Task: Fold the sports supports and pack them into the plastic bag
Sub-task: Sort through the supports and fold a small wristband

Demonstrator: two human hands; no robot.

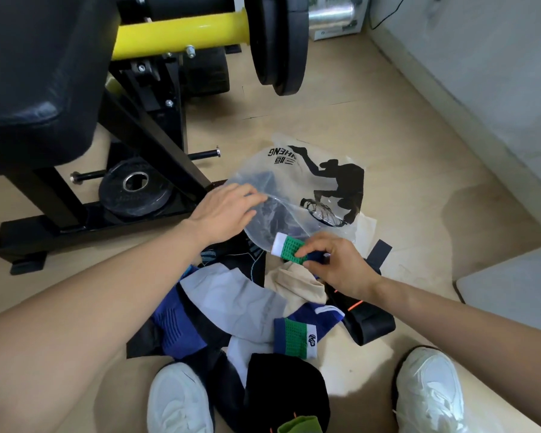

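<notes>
Right hand [334, 267] pinches a folded support [289, 250], a short green roll with a white end and a dark blue end. The fingers are curled round the blue end, and the white end sticks out ahead of them. The roll's long axis runs from this hand up and to its left, with the white tip at the near rounded edge of the plastic bag [297, 189]. Whether the tip is already inside the film cannot be told.

The bag lies on the floor [419, 182] just beyond and left of the right hand, and dark things show through its clear side. The left hand [225, 210] sits at the bag's far-left edge, fingers bent onto the film, apparently gripping the upper layer so that it bulges up. The mouth therefore seems to face the roll, and the right hand is the nearer one to feed it in along its own axis.

Behind and below the right hand, toward the person, lies the unpacked pile. It includes a matching green-banded support [295, 337], a grey sleeve [231, 295] and a black strap [369, 320].
</notes>
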